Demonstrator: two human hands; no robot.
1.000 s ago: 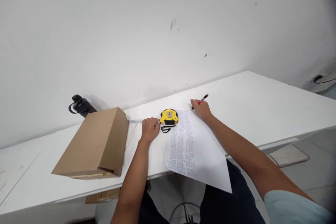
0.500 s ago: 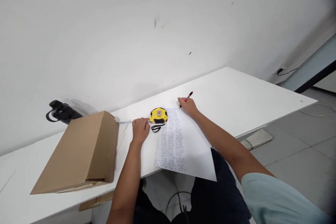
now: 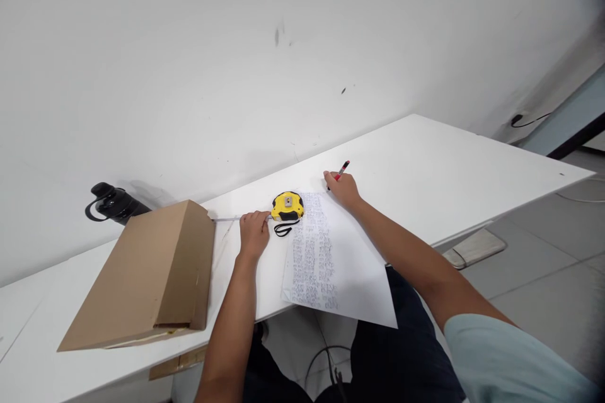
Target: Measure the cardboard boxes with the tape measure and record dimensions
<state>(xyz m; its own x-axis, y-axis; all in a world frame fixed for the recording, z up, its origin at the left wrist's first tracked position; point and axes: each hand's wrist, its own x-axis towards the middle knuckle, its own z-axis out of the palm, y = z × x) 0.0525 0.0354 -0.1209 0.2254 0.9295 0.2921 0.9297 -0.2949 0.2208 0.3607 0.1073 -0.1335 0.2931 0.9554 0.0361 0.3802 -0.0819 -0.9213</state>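
Observation:
My right hand (image 3: 344,190) grips a red and black pen (image 3: 343,169), its tip at the top edge of a sheet of paper (image 3: 357,271) filled partly with handwritten columns. My left hand (image 3: 254,232) is closed over the drawn-out blade of a yellow and black tape measure (image 3: 287,206), just left of its case. The blade runs left from the case to a brown cardboard box (image 3: 137,264). A black wrist strap hangs off the case onto the table, close to the paper's left edge.
Behind the box a black water bottle (image 3: 116,203) stands by the white wall. The white table (image 3: 425,176) reaches far to the right, and the paper's lower end overhangs its front edge. Below, cables (image 3: 328,359) lie on the tiled floor.
The whole view has shifted slightly. The pen tip has moved a little along the paper's top edge, while my left hand stays on the tape blade.

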